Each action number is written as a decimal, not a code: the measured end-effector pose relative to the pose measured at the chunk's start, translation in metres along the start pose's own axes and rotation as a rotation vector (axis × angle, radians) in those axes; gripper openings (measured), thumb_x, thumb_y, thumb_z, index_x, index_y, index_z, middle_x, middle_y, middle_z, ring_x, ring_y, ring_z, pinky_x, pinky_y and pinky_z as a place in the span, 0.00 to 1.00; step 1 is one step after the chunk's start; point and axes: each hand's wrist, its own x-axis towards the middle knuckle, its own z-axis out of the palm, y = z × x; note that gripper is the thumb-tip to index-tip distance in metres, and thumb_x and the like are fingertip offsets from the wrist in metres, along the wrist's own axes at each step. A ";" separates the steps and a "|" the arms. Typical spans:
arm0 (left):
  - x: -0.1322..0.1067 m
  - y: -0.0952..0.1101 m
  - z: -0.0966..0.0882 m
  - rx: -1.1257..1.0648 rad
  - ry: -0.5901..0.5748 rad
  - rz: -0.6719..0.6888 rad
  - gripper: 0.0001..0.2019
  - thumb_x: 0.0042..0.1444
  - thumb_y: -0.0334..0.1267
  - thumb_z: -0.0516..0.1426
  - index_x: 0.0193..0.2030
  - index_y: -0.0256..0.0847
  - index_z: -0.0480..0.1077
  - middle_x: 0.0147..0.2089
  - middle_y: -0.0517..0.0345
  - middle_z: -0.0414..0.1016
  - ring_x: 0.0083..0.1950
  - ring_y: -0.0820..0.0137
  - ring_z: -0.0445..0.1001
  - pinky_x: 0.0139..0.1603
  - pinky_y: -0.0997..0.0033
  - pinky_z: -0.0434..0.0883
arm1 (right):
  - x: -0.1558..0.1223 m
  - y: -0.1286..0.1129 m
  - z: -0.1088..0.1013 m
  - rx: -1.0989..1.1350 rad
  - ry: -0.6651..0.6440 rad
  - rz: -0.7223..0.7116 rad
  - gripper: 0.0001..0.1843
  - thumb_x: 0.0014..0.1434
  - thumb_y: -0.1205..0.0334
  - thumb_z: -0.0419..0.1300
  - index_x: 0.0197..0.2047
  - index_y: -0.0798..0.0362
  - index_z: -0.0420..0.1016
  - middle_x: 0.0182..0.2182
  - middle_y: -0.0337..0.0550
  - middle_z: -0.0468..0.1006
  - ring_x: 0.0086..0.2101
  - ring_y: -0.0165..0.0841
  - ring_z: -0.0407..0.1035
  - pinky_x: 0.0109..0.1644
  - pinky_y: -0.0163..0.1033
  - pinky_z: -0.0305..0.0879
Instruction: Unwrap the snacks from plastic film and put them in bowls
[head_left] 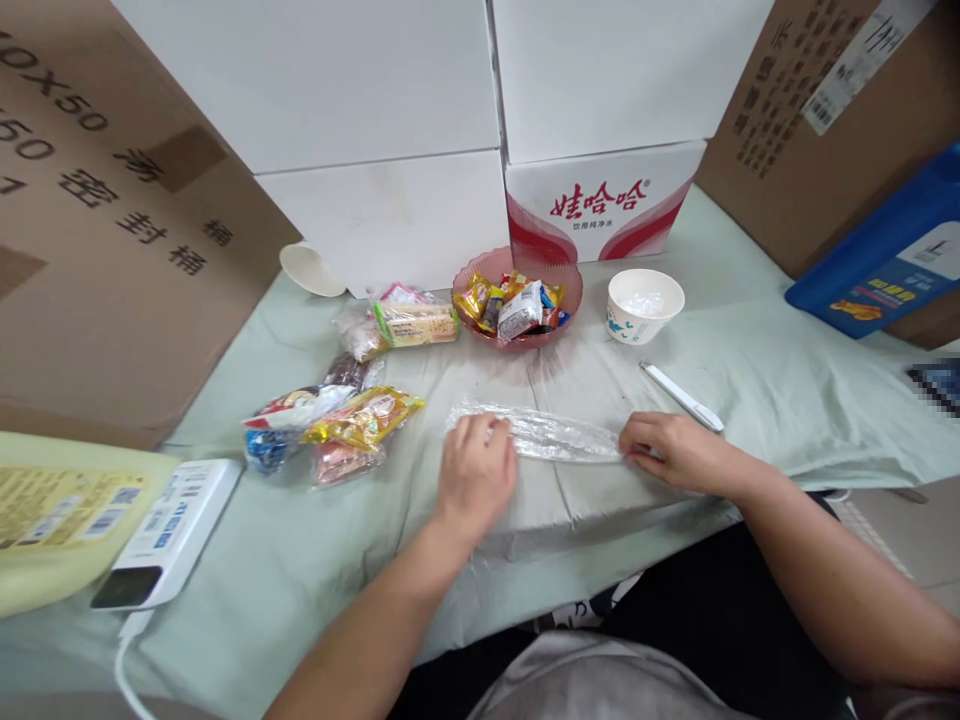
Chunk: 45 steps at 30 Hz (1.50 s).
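A long strip of clear plastic film (559, 437) lies flat on the pale green tablecloth (300, 560) in front of me. My left hand (474, 475) rests on the strip's left end, fingers curled down onto it. My right hand (667, 450) pinches the strip's right end against the cloth. A white pen-like tool (681, 396) lies just beyond my right hand.
Behind the strip stand a pink bowl of wrapped sweets (517, 300) and a white paper cup (643, 305). Snack packets (337, 425) lie at left, more packets (405, 322) behind them. A white power strip (169, 530) sits near left. Cardboard and white boxes (375, 130) wall the back.
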 end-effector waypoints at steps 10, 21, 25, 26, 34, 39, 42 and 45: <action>-0.033 0.065 0.014 -0.434 -0.030 0.560 0.09 0.61 0.30 0.51 0.44 0.37 0.71 0.38 0.52 0.78 0.41 0.62 0.75 0.42 0.61 0.72 | 0.005 -0.023 0.015 0.323 0.056 -0.251 0.14 0.64 0.69 0.51 0.50 0.55 0.72 0.42 0.48 0.76 0.43 0.34 0.68 0.49 0.41 0.66; 0.004 0.018 0.017 -0.682 -0.060 -0.381 0.05 0.57 0.36 0.58 0.40 0.41 0.68 0.32 0.61 0.76 0.33 0.70 0.75 0.37 0.70 0.71 | 0.021 -0.027 0.034 0.115 -0.028 -0.360 0.27 0.47 0.81 0.50 0.45 0.52 0.77 0.44 0.46 0.75 0.46 0.36 0.62 0.54 0.46 0.63; 0.015 0.010 0.033 -0.602 -0.087 -0.417 0.22 0.52 0.33 0.62 0.54 0.42 0.64 0.31 0.65 0.74 0.33 0.69 0.74 0.40 0.68 0.71 | 0.023 -0.027 0.034 0.135 -0.021 -0.346 0.24 0.49 0.80 0.52 0.45 0.53 0.77 0.44 0.46 0.75 0.46 0.36 0.63 0.54 0.45 0.63; 0.016 0.010 0.035 -0.589 -0.083 -0.407 0.24 0.51 0.33 0.63 0.56 0.43 0.63 0.31 0.65 0.73 0.33 0.70 0.74 0.41 0.68 0.71 | 0.023 -0.028 0.034 0.138 -0.021 -0.344 0.23 0.50 0.80 0.53 0.45 0.53 0.77 0.44 0.46 0.75 0.46 0.36 0.63 0.54 0.45 0.63; 0.009 0.014 0.047 -0.353 0.077 -0.205 0.30 0.54 0.33 0.63 0.61 0.41 0.56 0.40 0.56 0.72 0.41 0.64 0.73 0.45 0.62 0.72 | 0.019 -0.028 0.031 0.096 0.093 -0.323 0.12 0.58 0.73 0.55 0.44 0.53 0.74 0.42 0.48 0.74 0.44 0.36 0.66 0.50 0.44 0.66; 0.008 0.015 0.049 -0.301 0.167 -0.137 0.22 0.55 0.34 0.61 0.55 0.39 0.60 0.45 0.50 0.68 0.46 0.60 0.70 0.46 0.60 0.72 | 0.013 -0.036 0.033 -0.122 0.381 -0.377 0.17 0.60 0.55 0.61 0.49 0.55 0.70 0.48 0.55 0.73 0.54 0.44 0.63 0.55 0.51 0.63; 0.008 0.017 0.043 -0.227 0.169 -0.121 0.12 0.56 0.35 0.61 0.46 0.39 0.67 0.47 0.47 0.66 0.49 0.59 0.67 0.48 0.58 0.70 | 0.016 -0.040 0.043 -0.208 0.183 -0.469 0.19 0.63 0.56 0.58 0.55 0.55 0.69 0.52 0.54 0.73 0.57 0.43 0.61 0.59 0.51 0.59; 0.009 0.019 0.036 -0.165 0.078 -0.064 0.04 0.58 0.35 0.60 0.40 0.42 0.73 0.47 0.49 0.68 0.48 0.59 0.65 0.48 0.57 0.68 | 0.019 -0.041 0.053 -0.199 0.051 -0.437 0.17 0.65 0.57 0.57 0.53 0.55 0.71 0.48 0.51 0.75 0.50 0.40 0.65 0.54 0.47 0.62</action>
